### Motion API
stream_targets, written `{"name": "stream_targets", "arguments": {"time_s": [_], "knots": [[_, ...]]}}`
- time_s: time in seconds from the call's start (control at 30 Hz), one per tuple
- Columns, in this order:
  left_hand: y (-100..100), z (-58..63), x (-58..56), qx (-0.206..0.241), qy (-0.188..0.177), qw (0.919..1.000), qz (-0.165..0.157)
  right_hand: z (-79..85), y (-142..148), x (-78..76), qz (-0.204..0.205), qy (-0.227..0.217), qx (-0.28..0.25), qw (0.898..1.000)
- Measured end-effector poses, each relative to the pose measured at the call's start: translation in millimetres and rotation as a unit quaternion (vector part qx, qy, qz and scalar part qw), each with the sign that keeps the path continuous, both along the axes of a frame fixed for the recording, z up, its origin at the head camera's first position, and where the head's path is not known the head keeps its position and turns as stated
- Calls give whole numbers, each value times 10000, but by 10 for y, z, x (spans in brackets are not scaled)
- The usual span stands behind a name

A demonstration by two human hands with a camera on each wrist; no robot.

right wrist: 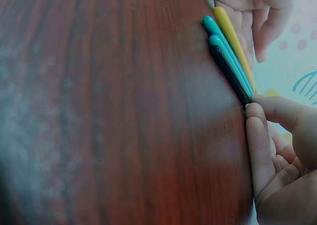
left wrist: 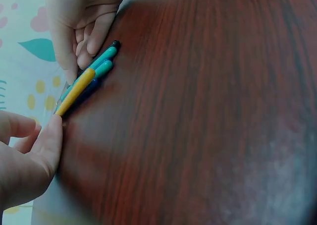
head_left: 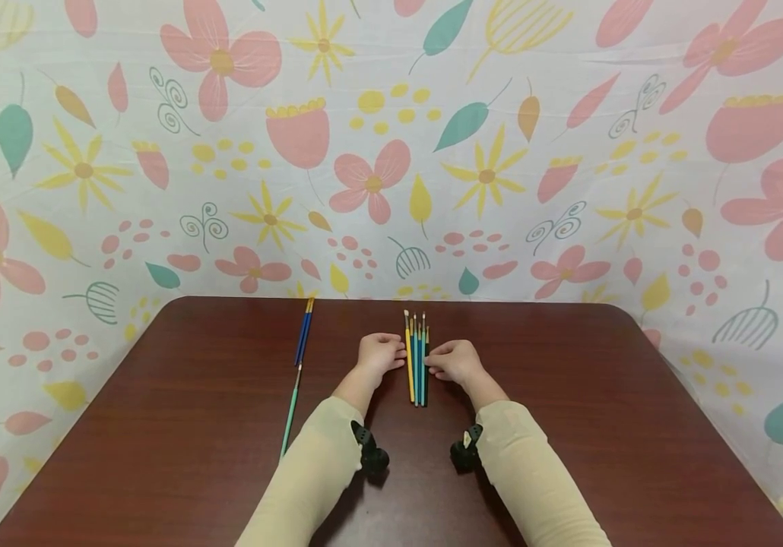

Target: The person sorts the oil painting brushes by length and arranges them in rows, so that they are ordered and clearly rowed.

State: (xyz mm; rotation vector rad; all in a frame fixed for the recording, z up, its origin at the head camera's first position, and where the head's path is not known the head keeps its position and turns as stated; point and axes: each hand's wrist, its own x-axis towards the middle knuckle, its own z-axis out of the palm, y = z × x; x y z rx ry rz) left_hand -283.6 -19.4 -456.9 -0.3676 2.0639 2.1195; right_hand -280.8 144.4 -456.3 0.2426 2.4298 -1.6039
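A bundle of slim paintbrushes stands side by side on the table in the head view, bristles toward the back. At its left edge lies a yellow paintbrush (head_left: 410, 365); teal paintbrushes (right wrist: 230, 49) fill the middle and a dark paintbrush (right wrist: 229, 76) edges the right. My left hand (head_left: 381, 354) is at the yellow one, its thumb (left wrist: 53, 136) touching the handle and its other fingers apart from the thumb. From the right, my right hand (head_left: 456, 360) pinches the dark paintbrush between thumb and forefinger, the thumb tip against a teal handle.
Two blue paintbrushes (head_left: 304, 334) lie at the table's back edge, left of the bundle. Nearer on that side is a mint-green paintbrush (head_left: 290, 418), partly behind the left sleeve. A flower-patterned cloth (head_left: 371, 182) hangs behind the brown table (head_left: 569, 456).
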Motion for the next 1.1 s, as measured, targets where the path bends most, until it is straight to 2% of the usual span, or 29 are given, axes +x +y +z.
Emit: {"name": "stream_targets", "arguments": {"time_s": [0.23,0.4,0.5,0.63,0.73,0.83,1.1], "knots": [[37,3,10,-464,51,9988,131,-21,-19,9,35,17,5,10000],[86,2,-20,-1060,67,9940,271,-30,-36,15,34,5,-33,10000],[123,23,-17,-1549,122,9873,344,-32,-50,16,20,-7,-75,10000],[168,41,-22,-2288,206,9724,406,-27,-61,17,17,9,-75,10000],[186,60,-30,-2630,206,9636,430,-19,-62,19,38,21,-54,10000],[197,69,-34,-2725,171,9609,463,-12,-60,17,67,22,-67,10000],[234,67,-37,-2594,138,9650,353,-22,-6,0,78,92,-40,9999]]}}
